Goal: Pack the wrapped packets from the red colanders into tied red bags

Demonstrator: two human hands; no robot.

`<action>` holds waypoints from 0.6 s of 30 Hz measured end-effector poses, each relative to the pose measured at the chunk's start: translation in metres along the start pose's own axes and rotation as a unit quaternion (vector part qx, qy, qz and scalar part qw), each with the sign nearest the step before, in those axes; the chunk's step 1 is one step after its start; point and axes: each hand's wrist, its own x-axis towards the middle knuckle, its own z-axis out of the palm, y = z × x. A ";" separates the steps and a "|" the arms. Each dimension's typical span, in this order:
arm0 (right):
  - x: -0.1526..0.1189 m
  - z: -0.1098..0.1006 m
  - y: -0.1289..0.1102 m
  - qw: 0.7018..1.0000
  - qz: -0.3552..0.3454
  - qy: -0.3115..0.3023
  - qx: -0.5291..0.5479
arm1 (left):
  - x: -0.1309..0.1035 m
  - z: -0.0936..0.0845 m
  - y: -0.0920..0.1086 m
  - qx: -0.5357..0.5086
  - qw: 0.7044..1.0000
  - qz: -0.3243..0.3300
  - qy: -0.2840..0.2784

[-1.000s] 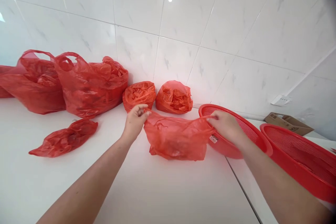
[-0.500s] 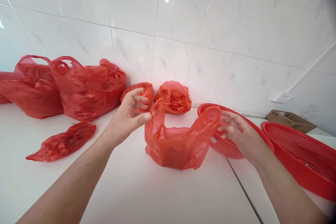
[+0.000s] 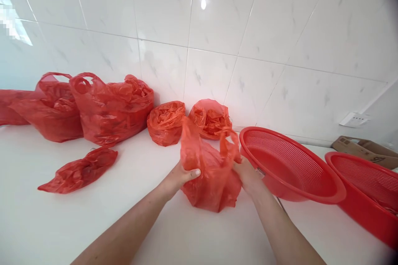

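A thin red plastic bag (image 3: 213,180) with two loop handles stands upright on the white table in front of me. My left hand (image 3: 178,179) grips its left side, thumb on the front and the other fingers hidden by the plastic. On the opposite side my right hand (image 3: 247,176) holds the bag's right edge, its fingertips partly hidden by the film. Both handles stick up above my hands. What the bag holds, if anything, cannot be made out.
Behind are two small rolled-down red bags (image 3: 166,122). Large filled red bags (image 3: 115,112) stand to the left, near a crumpled red bag (image 3: 81,169). Two red mesh baskets (image 3: 292,165) and a cardboard box (image 3: 367,151) are on the right, along the tiled wall.
My hands have come down and inward from beside the bag's handles and now hold its sides. The bag is squeezed narrower. The view has shifted slightly.
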 end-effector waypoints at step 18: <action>0.027 0.027 0.003 0.986 -0.019 -0.085 0.142 | 0.007 -0.024 -0.008 -0.242 0.963 -0.037 0.118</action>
